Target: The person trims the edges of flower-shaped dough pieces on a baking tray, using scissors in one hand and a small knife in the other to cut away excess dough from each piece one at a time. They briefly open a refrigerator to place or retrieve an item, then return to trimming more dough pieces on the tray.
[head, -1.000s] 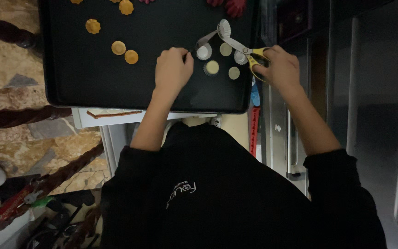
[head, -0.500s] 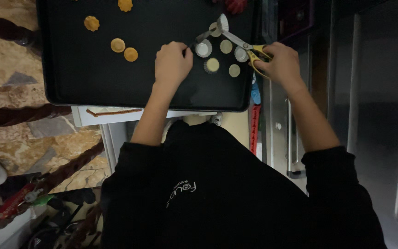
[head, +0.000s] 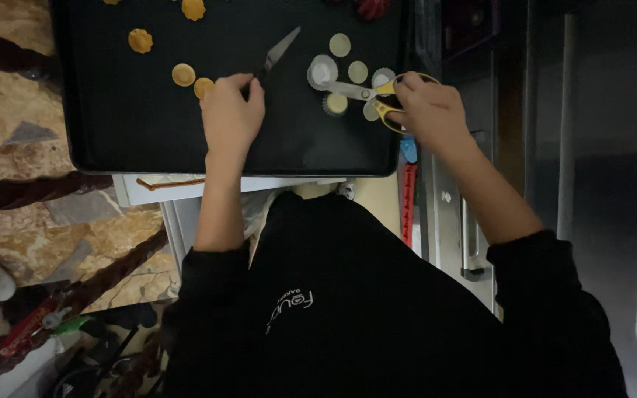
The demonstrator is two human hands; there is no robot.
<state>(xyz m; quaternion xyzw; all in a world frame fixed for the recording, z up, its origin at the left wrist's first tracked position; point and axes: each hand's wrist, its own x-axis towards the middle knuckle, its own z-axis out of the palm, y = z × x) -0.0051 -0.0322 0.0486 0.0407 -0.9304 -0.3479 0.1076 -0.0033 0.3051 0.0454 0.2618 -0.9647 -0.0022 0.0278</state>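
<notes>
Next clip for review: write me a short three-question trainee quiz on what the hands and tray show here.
1. True or false: the right hand holds yellow-handled scissors.
2. What does the left hand grip?
A. a narrow pointed blade tool
B. a spoon
C. a brush
3. What colour is the tray under the round discs?

Key: 1 true; 2 A; 3 black.

The tray (head: 112,140) is black. The scissors (head: 366,94) have yellow handles and silver blades. The small knife (head: 278,51) has a pale grey blade. Round cookies (head: 183,74) are golden orange; the paper cups (head: 322,71) are white with pale yellow centres. The sweater (head: 377,309) is black with a white emblem.
</notes>
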